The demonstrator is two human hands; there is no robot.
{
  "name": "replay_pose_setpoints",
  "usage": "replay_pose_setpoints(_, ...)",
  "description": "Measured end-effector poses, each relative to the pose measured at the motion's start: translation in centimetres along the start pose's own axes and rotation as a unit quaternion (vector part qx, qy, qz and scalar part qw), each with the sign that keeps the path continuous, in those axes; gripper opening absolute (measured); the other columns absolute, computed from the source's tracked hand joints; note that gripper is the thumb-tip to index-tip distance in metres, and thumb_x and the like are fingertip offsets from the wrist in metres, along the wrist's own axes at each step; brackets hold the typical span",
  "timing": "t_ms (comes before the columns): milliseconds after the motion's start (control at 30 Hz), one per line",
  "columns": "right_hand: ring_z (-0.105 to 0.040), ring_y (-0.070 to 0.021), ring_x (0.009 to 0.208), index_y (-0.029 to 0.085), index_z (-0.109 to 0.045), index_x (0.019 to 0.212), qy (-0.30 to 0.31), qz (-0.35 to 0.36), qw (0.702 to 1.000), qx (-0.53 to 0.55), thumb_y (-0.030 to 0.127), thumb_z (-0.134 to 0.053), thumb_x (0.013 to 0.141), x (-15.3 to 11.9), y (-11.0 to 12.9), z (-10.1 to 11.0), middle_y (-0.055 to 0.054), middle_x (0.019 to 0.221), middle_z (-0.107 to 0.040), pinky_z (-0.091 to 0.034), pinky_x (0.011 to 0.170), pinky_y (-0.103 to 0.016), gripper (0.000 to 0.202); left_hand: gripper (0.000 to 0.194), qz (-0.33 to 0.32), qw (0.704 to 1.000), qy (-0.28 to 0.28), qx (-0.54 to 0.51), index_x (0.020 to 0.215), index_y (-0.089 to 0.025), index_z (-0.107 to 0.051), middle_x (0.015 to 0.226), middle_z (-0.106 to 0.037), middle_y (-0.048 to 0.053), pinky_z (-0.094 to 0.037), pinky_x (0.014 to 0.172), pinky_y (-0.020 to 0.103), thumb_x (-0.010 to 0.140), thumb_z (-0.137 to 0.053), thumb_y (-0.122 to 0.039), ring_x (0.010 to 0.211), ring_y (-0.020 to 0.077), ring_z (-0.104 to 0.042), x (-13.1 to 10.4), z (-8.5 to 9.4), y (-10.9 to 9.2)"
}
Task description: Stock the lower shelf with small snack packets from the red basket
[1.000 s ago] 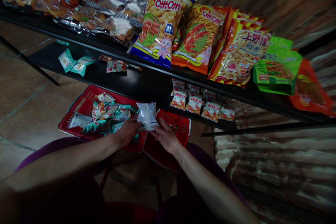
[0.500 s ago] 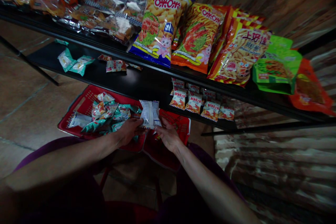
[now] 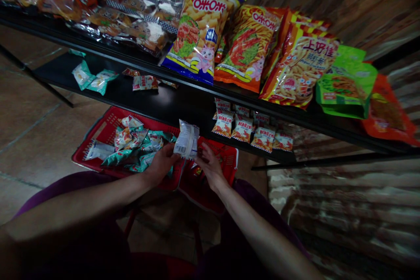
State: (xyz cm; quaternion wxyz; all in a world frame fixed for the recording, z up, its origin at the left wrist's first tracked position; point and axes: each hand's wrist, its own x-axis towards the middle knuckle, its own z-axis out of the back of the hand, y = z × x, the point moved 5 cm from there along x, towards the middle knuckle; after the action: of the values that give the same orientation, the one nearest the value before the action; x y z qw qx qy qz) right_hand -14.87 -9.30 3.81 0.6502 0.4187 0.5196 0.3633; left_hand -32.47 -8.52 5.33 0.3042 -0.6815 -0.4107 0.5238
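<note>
Between my hands a small snack packet (image 3: 187, 140) shows its pale printed back with a lengthwise seam. My left hand (image 3: 162, 162) pinches its lower left edge. My right hand (image 3: 210, 165) touches the lower right corner, its fingers partly curled and partly raised. Below them is a red basket (image 3: 83, 154); its left part holds several green and white-orange packets (image 3: 131, 135). A second red basket section (image 3: 229, 157) lies under my right hand, with some red packaging inside.
The black lower shelf (image 3: 187, 107) carries upright small packets (image 3: 243, 127) at right and green packets (image 3: 93, 78) at left. Above it, the upper shelf's edge (image 3: 131, 63) juts out under large snack bags (image 3: 200, 30). A corrugated wall stands on the right.
The packet has tilted and turned, its top leaning left. My left hand has shifted slightly, and my right fingers have lifted and spread a little.
</note>
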Motion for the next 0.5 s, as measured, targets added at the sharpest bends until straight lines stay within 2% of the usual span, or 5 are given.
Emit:
replay_pose_setpoints(100, -0.053, -0.0254, 0.113, 0.027, -0.051, 0.125, -0.004, 0.039, 0.999, -0.018, 0.037, -0.072, 0.061, 0.1, 0.5, 0.1, -0.009, 0.13, -0.053, -0.043, 0.094, -0.043, 0.068, 0.024, -0.08, 0.991, -0.007, 0.106, 0.096, -0.015, -0.059, 0.085, -0.068, 0.003, -0.052, 0.072, 0.03, 0.073, -0.057, -0.02, 0.074, 0.0159, -0.064, 0.3, 0.3, -0.4)
replay_pose_setpoints(200, -0.054, -0.024, 0.109, 0.026, -0.054, 0.12, -0.003, 0.055, 0.998, -0.021, 0.038, -0.071, 0.063, 0.0, 0.9, 0.1, -0.008, 0.128, -0.054, -0.043, 0.094, -0.042, 0.061, 0.026, -0.156, 0.954, -0.019, 0.254, 0.101, -0.015, -0.06, 0.092, -0.069, 0.005, -0.051, 0.075, 0.029, 0.077, -0.052, -0.02, 0.081, 0.0171, -0.065, -0.1, 0.3, -1.4)
replay_pose_setpoints(300, -0.053, -0.0231, 0.111, 0.027, -0.053, 0.119, 0.014, 0.012, 1.0, 0.017, 0.038, -0.073, 0.064, -0.4, 0.8, -0.2, -0.007, 0.124, -0.056, -0.042, 0.096, -0.041, 0.06, 0.029, -0.205, 0.89, -0.044, 0.405, 0.107, -0.016, -0.059, 0.096, -0.069, 0.008, -0.05, 0.076, 0.029, 0.08, -0.05, -0.019, 0.083, 0.0183, -0.065, -1.1, -0.1, -2.4)
replay_pose_setpoints(367, -0.053, -0.0223, 0.112, 0.029, -0.054, 0.118, 0.071, -0.031, 0.992, 0.097, 0.041, -0.072, 0.066, -0.9, 0.8, -1.0, -0.005, 0.121, -0.058, -0.043, 0.095, -0.04, 0.056, 0.029, -0.26, 0.838, -0.037, 0.478, 0.11, -0.017, -0.058, 0.097, -0.069, 0.008, -0.05, 0.077, 0.03, 0.082, -0.049, -0.019, 0.084, 0.0187, -0.065, -2.1, -0.9, -2.9)
replay_pose_setpoints(500, -0.059, -0.0215, 0.102, 0.028, -0.06, 0.107, 0.198, -0.087, 0.939, 0.267, 0.049, -0.067, 0.071, -2.1, 1.4, -2.8, -0.003, 0.11, -0.064, -0.05, 0.081, -0.036, 0.042, 0.032, -0.378, 0.733, 0.05, 0.562, 0.116, -0.018, -0.055, 0.105, -0.065, 0.01, -0.051, 0.078, 0.034, 0.085, -0.049, -0.022, 0.095, 0.0217, -0.061, -4.2, -3.0, -2.8)
